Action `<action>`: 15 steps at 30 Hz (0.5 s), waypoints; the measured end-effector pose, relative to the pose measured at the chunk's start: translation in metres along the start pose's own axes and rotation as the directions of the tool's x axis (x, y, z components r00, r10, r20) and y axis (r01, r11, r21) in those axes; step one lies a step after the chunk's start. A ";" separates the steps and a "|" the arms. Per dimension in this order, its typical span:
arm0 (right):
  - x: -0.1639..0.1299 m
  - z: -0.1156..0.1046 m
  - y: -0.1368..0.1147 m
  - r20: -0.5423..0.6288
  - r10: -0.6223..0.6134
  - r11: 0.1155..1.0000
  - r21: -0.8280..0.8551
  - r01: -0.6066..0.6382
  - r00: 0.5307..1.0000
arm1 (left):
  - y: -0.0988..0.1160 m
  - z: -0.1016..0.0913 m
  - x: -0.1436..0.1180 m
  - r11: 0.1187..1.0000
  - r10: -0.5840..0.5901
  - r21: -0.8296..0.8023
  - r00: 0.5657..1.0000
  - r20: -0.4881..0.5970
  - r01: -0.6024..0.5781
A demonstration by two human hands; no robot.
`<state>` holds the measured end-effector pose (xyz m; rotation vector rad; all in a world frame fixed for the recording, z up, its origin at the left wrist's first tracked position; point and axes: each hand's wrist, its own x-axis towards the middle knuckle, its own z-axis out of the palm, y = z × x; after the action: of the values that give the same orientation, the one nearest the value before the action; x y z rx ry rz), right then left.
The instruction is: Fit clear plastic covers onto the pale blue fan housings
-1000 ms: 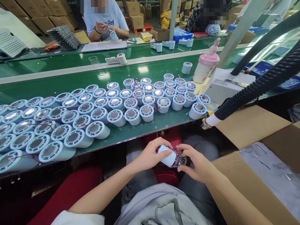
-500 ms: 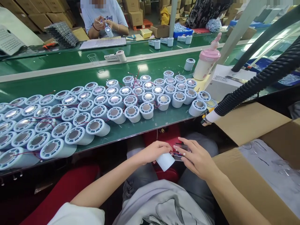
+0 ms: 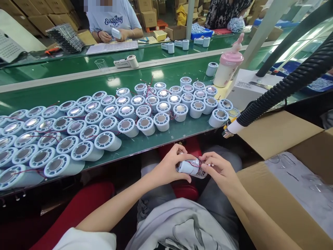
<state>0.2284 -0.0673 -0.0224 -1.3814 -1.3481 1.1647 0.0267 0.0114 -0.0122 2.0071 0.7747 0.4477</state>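
— Head view: left hand [image 3: 168, 168] wraps a pale-blue plastic cylinder [image 3: 187, 167] above the lap, right hand [image 3: 221, 171] pinching its clear finned end cap [image 3: 201, 172].

— Red wires cross it; thumbs hide the seam. Green conveyor belt [image 3: 78, 88], rows cut off left.

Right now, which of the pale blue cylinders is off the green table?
The cylinder held between the left hand and right hand over the person's lap; red wires cross it. All the others stand or lie on the table.
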 end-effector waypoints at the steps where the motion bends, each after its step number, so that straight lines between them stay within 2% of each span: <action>1: 0.000 0.000 0.000 -0.027 0.023 0.998 0.052 -0.021 0.999 | -0.003 0.001 -0.001 1.000 0.000 0.012 1.000 0.011 0.000; 4: 0.001 -0.002 0.001 -0.058 0.108 0.964 0.249 -0.090 0.992 | -0.004 0.002 -0.005 0.998 -0.028 -0.060 0.996 0.082 0.033; 7: 0.001 -0.007 -0.002 -0.035 0.137 0.914 0.389 -0.113 0.990 | 0.002 0.001 -0.007 0.949 -0.061 -0.297 0.987 0.147 0.102; 9: 0.000 -0.011 -0.005 0.022 0.046 0.952 0.301 -0.050 0.999 | 0.007 0.001 -0.008 0.878 -0.115 -0.448 0.982 0.151 0.172; 12: -0.006 -0.016 -0.009 0.114 -0.122 0.992 -0.027 0.126 0.986 | 0.014 0.000 -0.010 0.769 -0.193 -0.588 0.968 0.162 0.252; 13: -0.008 -0.017 -0.009 0.132 -0.155 0.980 -0.102 0.169 0.979 | 0.016 -0.001 -0.011 0.751 -0.204 -0.604 0.964 0.173 0.267; 15: -0.012 -0.018 -0.009 0.145 -0.191 0.970 -0.121 0.209 0.971 | 0.019 -0.002 -0.014 0.768 -0.206 -0.577 0.960 0.188 0.277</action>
<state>0.2448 -0.0783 -0.0090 -1.2445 -1.6476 1.0601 0.0221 -0.0043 0.0052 1.3020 0.6977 0.3628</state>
